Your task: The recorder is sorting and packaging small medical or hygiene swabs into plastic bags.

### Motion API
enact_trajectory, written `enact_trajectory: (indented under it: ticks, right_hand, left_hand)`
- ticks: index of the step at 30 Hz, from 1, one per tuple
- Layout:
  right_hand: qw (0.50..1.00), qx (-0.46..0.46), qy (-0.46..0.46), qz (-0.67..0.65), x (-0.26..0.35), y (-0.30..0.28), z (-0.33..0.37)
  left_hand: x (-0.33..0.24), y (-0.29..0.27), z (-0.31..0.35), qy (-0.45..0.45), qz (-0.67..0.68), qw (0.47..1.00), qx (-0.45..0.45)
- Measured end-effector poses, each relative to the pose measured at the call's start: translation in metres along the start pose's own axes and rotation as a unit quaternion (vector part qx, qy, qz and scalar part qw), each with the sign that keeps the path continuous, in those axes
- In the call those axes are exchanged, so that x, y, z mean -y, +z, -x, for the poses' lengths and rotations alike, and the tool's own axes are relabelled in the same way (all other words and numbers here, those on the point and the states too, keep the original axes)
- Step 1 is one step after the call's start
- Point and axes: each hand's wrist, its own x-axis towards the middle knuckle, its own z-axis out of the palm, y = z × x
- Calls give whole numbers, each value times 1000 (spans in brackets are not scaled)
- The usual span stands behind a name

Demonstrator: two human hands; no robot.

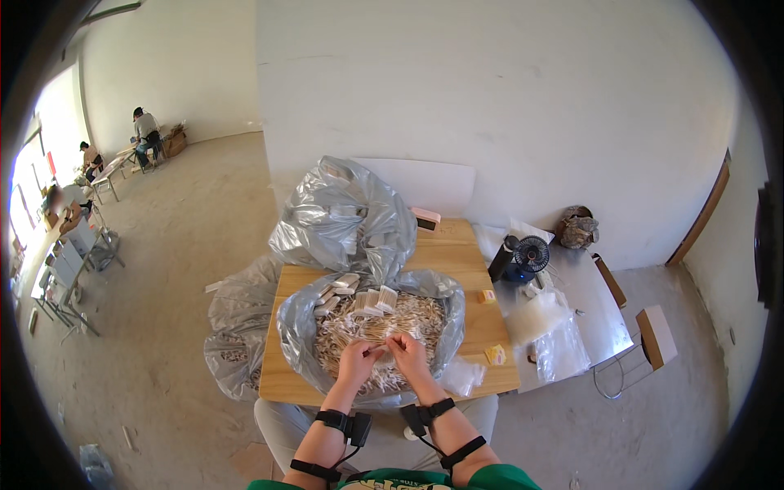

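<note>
An open grey plastic bag [452,314] sits on the wooden table in front of me, filled with loose cotton swabs [420,314]. My left hand [357,361] and my right hand [407,354] meet over the near part of the pile. Fingertips of both hands are pinched together, close to each other; what lies between them is too small to make out. Just beyond the hands, packed bundles of swabs [369,302] rest on the heap. More white packets [346,282] lie at its far left.
A large grey bag [343,216] stands behind the pile on the wooden table [457,253]. Clear plastic bags [463,376] and small yellow boxes [495,354] lie right. A metal side table [600,314] holds a black fan [531,254]. Another bag [233,355] slumps left. People work far left.
</note>
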Motion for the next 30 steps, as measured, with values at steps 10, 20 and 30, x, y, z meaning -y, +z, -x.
enact_trajectory:
  ticks: [10, 20, 30]
  right_hand:
    - [996, 30, 36, -71, -7, 2, 4]
    - [950, -82, 85, -288, -27, 9, -5]
    - [998, -9, -34, -49, -8, 9, -5]
  left_hand:
    - [13, 2, -3, 14, -19, 996, -86]
    - [17, 8, -4, -71, 136, 985, -78]
    - [7, 4, -6, 70, -35, 996, -46]
